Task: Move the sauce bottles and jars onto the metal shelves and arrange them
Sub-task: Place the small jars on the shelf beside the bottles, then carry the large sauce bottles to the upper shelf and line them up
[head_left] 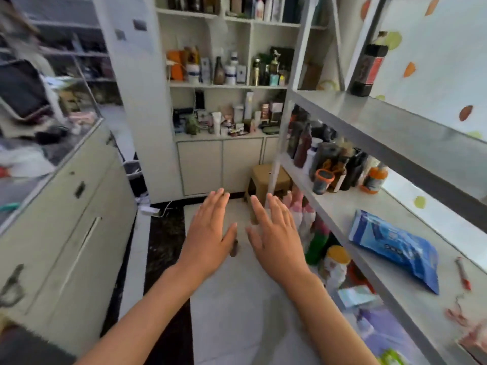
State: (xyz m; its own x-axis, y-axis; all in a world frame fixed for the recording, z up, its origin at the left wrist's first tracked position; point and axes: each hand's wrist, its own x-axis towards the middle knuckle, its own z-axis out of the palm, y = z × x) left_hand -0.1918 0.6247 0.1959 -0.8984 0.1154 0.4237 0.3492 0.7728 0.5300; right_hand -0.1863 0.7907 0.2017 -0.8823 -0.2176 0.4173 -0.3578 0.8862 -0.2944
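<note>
**Both hands empty over the aisle; bottles clustered on the middle metal shelf**

Head view. We held our left hand (210, 233) and right hand (274, 233) out flat, palms down, fingers spread, side by side but not touching, over the pale tiled floor (237, 299). Neither hand gripped anything. We judged this to be a pause between carries: hands free, body turned along the aisle, the grey metal shelving unit (369, 119) at our right.

The task's things were mostly on the middle shelf. A tight group of dark sauce bottles (329, 164) stood at its far end, upright and touching one another, likely packed close to leave the nearer run of shelf free. In front of them stood a small jar with an orange lid (322, 181); just beside the group stood an orange-capped plastic bottle (374, 177). We could not read the contents of any of them. One tall dark bottle with a red label (369, 67) stood alone on the top shelf, near the front post.

Nearer to us on the middle shelf lay a blue plastic packet (395, 243), flat, well apart from the bottles. On the shelf below, a yellow-lidded clear jar (336, 264) stood beside a green bottle (319, 241); contents unclear.

The white wall cabinet (226, 85) ahead held further bottles, too small to identify. We judged the arranging unfinished.
</note>
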